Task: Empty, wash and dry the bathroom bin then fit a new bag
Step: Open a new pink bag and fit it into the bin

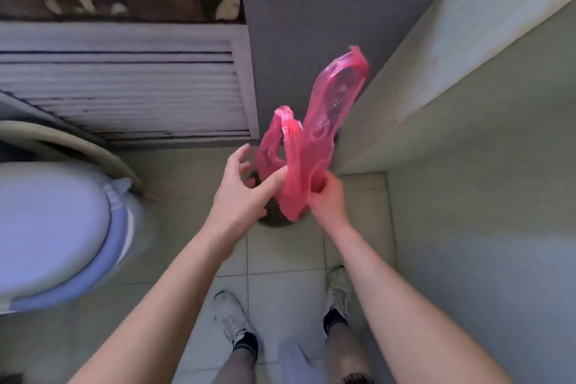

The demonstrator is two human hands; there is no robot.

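Above the dark bin (276, 217) on the floor tiles, the right hand (325, 201) pinches the pink plastic bag (307, 146) aloft while the left hand (246, 193), fingers spread and holding nothing, reaches to open its mouth.

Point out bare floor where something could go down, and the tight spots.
Bare tiles lie between the bin and the shoes. A second patch sits between the toilet and the left hand. It is crowded over the bin, where both hands, the right too, work the pink bag beside the wall.

Narrow tiled floor (280, 256) lies open between toilet (53, 227) and right wall (483, 196).
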